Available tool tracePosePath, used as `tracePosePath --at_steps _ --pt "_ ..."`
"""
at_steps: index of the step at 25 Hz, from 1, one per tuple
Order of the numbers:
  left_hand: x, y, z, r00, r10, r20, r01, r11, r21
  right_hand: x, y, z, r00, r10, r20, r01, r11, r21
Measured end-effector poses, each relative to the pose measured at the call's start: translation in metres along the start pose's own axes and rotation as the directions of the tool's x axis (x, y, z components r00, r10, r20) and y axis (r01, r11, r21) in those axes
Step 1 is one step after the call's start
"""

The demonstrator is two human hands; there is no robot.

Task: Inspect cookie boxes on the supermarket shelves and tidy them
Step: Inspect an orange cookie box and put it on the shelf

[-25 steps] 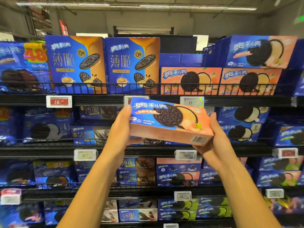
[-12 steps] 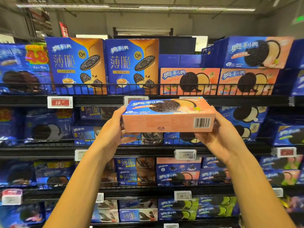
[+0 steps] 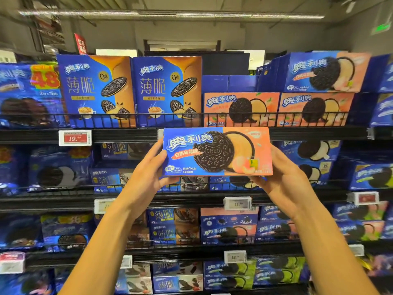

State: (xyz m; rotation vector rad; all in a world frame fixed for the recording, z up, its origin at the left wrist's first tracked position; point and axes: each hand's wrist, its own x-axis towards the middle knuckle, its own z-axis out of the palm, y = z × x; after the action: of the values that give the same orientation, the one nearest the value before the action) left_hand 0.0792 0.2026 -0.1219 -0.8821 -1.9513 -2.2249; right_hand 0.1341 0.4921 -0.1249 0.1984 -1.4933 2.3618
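At centre frame, both my hands hold one box (image 3: 217, 151) up in front of the shelves. My left hand (image 3: 148, 177) grips its left end, thumb under the bottom edge, fingers hidden behind the box. My right hand (image 3: 282, 179) grips the right end, thumb at the lower right corner, fingers also behind it. Both forearms come up from 6 o'clock.

The box is level, front face toward me: blue on the left half, peach on the right, dark cookie printed in the middle. It sits just below the top shelf rail (image 3: 191, 116) and covers part of the top shelf's front edge.

At 12 o'clock from the box, two tall blue-orange boxes (image 3: 168, 90) stand upright side by side behind the rail. At 1 o'clock, two peach boxes (image 3: 276, 109) stand side by side, matching the print on mine, with a third peach box (image 3: 325, 71) lying on top toward 2 o'clock, turned slightly. At 10 o'clock, a large blue pack marked 48 (image 3: 32, 92), blurred.

At 9 o'clock, a red price tag (image 3: 74, 137) reads 19 and some decimals I cannot read. At 5 o'clock, a grey tag (image 3: 237, 203) reads 11-something. Lower shelves at 6 o'clock carry more blue boxes, some with green (image 3: 255, 273); detail too blurred.
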Motion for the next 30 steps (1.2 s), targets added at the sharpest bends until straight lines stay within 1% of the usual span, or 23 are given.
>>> tracePosePath --at_steps 3,7,9,10,13,16,20,22,24,28,30 --pt "0.000 -0.003 0.003 0.999 0.043 -0.026 -0.043 0.998 -0.035 0.000 0.000 -0.005 1.000 -0.017 0.019 0.018 0.999 -0.033" --pt "0.006 -0.004 0.012 0.989 0.131 -0.065 -0.134 0.989 -0.059 0.002 -0.007 -0.010 0.998 -0.062 0.027 0.064 0.992 -0.107" --pt "0.009 -0.004 0.015 0.980 0.187 -0.072 -0.190 0.981 -0.032 0.003 -0.013 -0.013 0.994 -0.103 0.049 0.108 0.985 -0.138" --pt "0.013 -0.004 0.017 0.974 0.217 -0.069 -0.218 0.976 -0.006 0.004 -0.018 -0.015 0.987 -0.137 0.082 0.149 0.976 -0.162" --pt "0.025 0.004 0.029 0.956 0.282 -0.078 -0.278 0.959 0.056 0.015 -0.034 -0.019 0.959 -0.228 0.168 0.268 0.920 -0.284" --pt "0.045 0.020 0.045 0.937 0.326 -0.126 -0.314 0.943 0.106 0.034 -0.054 -0.021 0.944 -0.295 0.148 0.330 0.861 -0.388" --pt "0.083 0.044 0.065 0.919 0.340 -0.198 -0.316 0.938 0.140 0.064 -0.083 -0.015 0.890 -0.428 0.158 0.448 0.760 -0.470" --pt "0.104 0.057 0.077 0.907 0.349 -0.235 -0.323 0.935 0.145 0.079 -0.097 -0.011 0.860 -0.491 0.141 0.486 0.702 -0.520" --pt "0.123 0.067 0.086 0.891 0.371 -0.262 -0.339 0.927 0.158 0.095 -0.110 -0.009 0.829 -0.549 0.103 0.511 0.670 -0.539" --pt "0.152 0.079 0.104 0.843 0.444 -0.303 -0.382 0.891 0.243 0.121 -0.134 -0.003 0.763 -0.646 0.027 0.535 0.608 -0.586" --pt "0.165 0.085 0.109 0.822 0.460 -0.336 -0.388 0.884 0.263 0.133 -0.141 -0.001 0.741 -0.671 0.024 0.524 0.556 -0.645"
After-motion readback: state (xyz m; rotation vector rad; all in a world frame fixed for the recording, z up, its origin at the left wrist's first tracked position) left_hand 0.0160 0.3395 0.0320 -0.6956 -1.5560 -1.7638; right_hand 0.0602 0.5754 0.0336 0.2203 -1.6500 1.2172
